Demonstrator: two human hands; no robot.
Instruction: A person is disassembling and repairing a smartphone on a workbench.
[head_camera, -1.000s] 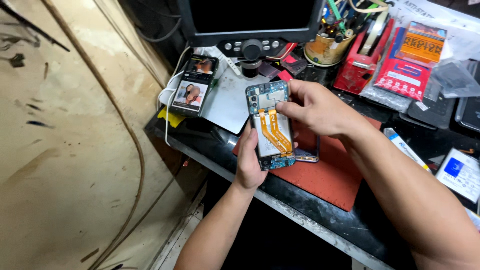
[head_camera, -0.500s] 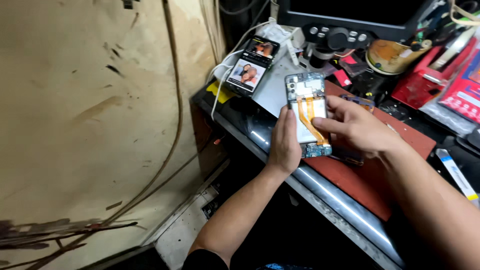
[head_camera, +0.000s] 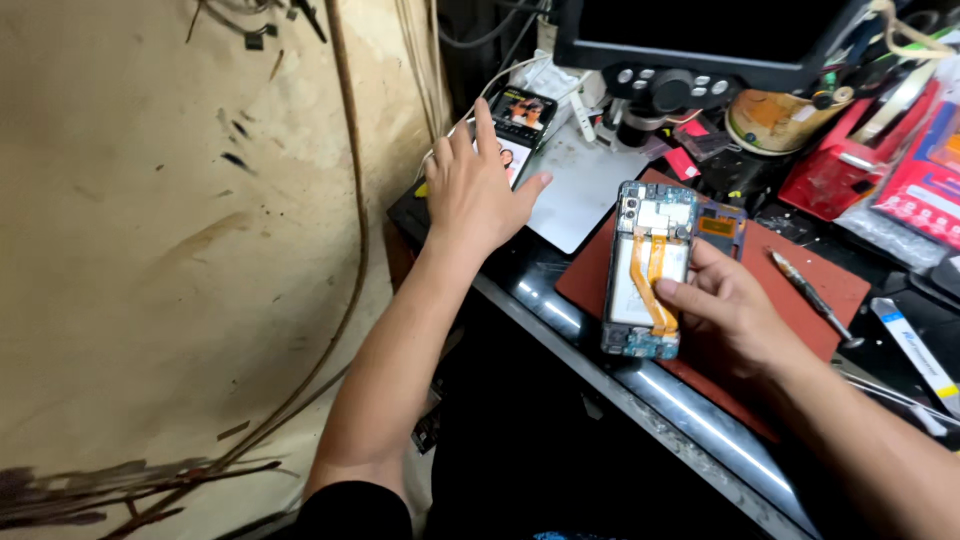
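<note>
Repair work, mid-disassembly by the look: right hand (head_camera: 735, 315) grips the opened smartphone with orange flex cables (head_camera: 648, 270) over the red mat (head_camera: 800, 280); left hand (head_camera: 478, 185), open (fingers spread), reaches the lit phone (head_camera: 522, 110) beyond it.

Opened phone (head_camera: 647, 270) is showing glossy orange flex ribbon, bare circuit board; red mat (head_camera: 800, 290) is looking matt, bench edge (head_camera: 560, 310) shiny metal.
</note>
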